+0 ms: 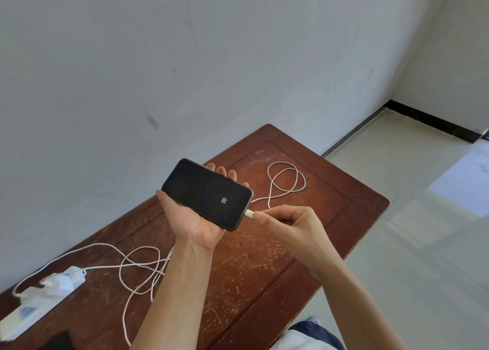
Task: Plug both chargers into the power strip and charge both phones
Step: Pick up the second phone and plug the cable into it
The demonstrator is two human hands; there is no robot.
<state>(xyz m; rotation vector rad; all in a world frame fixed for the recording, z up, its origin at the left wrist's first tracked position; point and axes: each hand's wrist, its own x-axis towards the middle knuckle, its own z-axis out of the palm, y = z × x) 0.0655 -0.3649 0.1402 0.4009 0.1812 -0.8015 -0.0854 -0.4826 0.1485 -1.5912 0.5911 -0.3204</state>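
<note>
Left hand [197, 224]: palm up at frame centre, cradling phone [207, 194] above table [264, 270].
Right hand [289, 229]: pinched narrow on white connector [250, 213], seated at phone's lower short edge.
Phone: dark screen, small pale mark lit; dark case.
Table edges: far corner upper centre against wall [132, 71]; right edge borders open tiled floor [410, 243].
Cable [284, 180]: looped on table beyond hands; second tangle [140, 267] lower left.
Power strip [39, 299]: lower left, white chargers [54, 283] plugged in.
Second phone [57, 341]: dark, bottom left edge.
</note>
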